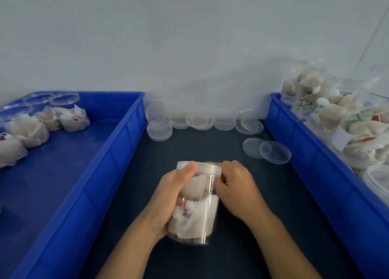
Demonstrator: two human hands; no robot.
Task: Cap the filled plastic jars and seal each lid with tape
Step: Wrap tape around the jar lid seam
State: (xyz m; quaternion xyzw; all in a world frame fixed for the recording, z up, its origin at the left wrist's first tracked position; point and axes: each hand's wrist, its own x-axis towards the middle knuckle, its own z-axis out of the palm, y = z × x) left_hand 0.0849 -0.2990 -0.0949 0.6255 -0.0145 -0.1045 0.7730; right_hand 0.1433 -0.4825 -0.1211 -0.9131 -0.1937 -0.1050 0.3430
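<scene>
Centrally, left hand point(172, 196) grip wrapped round filled clear jar point(197, 207), right hand point(235, 186) grip pinching its lid point(202, 166), above dark desk point(210, 148).

Between your hands sits a clear, shiny plastic jar point(196, 203) with soft white paper-like packets. The surface point(210, 148) under it looks dark and matt. Both side bins point(117, 152) are smooth blue plastic.
</scene>
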